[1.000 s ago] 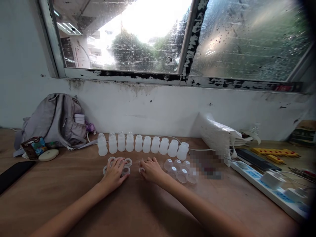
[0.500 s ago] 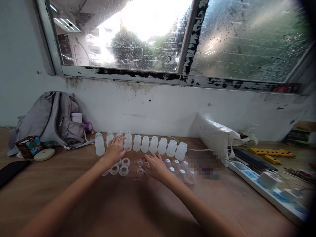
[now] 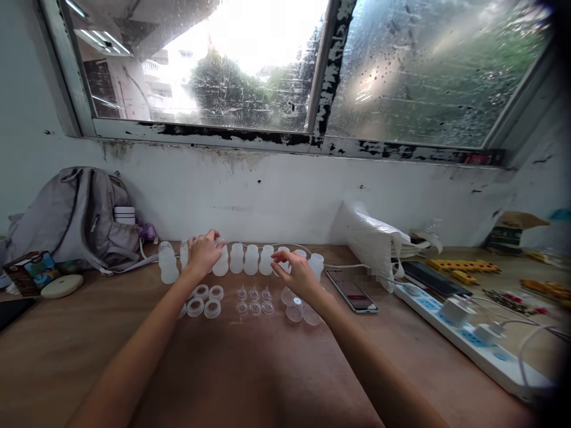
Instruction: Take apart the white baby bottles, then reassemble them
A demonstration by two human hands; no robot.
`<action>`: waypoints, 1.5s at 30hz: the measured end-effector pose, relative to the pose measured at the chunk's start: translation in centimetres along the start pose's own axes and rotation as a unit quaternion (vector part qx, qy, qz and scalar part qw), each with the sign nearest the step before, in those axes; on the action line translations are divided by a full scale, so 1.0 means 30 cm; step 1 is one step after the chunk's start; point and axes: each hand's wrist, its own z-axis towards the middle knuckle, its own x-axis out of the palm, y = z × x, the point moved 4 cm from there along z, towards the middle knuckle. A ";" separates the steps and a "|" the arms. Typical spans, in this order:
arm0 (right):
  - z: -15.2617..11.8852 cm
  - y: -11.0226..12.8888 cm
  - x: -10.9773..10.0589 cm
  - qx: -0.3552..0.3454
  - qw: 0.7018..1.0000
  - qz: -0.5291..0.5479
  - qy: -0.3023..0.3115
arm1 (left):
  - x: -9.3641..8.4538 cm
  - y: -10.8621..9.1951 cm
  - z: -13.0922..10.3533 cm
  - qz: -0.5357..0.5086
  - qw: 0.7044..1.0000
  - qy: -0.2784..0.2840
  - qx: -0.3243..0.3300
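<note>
A row of frosted baby bottles stands upright along the back of the table. Those at its left end, such as the leftmost bottle, carry clear tops; others are uncapped. My left hand reaches over the left part of the row, fingers apart; contact with the bottles cannot be made out. At the right part, my right hand is by the uncapped bottles, thumb and fingers apart. In front lie white collar rings, clear nipples in two rows, and translucent domed caps, partly hidden by my right forearm.
A grey backpack, a small box and a round pale disc are at left. To the right are a phone, a white bag and a power strip with plugs and cables. The wall and window rise behind.
My right hand has moved from the nipples back and right to the bottles, uncovering the nipples. My left hand stays over the bottles, its fingers more curled. The view has shifted right.
</note>
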 end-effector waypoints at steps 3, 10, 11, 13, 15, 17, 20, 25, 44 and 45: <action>-0.007 0.032 0.000 0.012 0.994 0.108 0.021 | -0.125 -0.058 -0.050 -0.181 0.981 -0.060 0.012; -0.083 0.183 0.073 0.068 0.875 0.397 0.268 | -0.197 -0.249 -0.192 -0.623 0.775 0.101 -0.027; -0.097 0.200 0.088 0.076 0.856 0.413 0.303 | -0.185 -0.267 -0.208 -0.650 0.748 0.123 -0.046; -0.115 0.222 0.115 0.087 0.835 0.433 0.330 | -0.162 -0.286 -0.227 -0.673 0.725 0.126 -0.079; -0.120 0.225 0.136 0.090 0.849 0.424 0.303 | -0.146 -0.282 -0.229 -0.674 0.727 0.084 -0.097; -0.119 0.218 0.148 0.085 0.884 0.383 0.254 | -0.136 -0.268 -0.221 -0.670 0.734 0.034 -0.105; -0.117 0.208 0.151 0.075 0.939 0.279 0.188 | -0.128 -0.252 -0.209 -0.670 0.734 -0.011 -0.114; -0.114 0.203 0.120 0.065 0.992 0.034 0.107 | -0.134 -0.257 -0.215 -0.674 0.726 -0.065 -0.117; 0.010 -0.107 -0.214 0.182 0.980 -0.047 -0.059 | -0.010 -0.294 -0.233 -0.493 0.858 0.137 0.047; 0.009 -0.112 -0.231 0.185 0.979 -0.044 -0.069 | 0.021 -0.329 -0.267 -0.479 0.856 0.176 0.084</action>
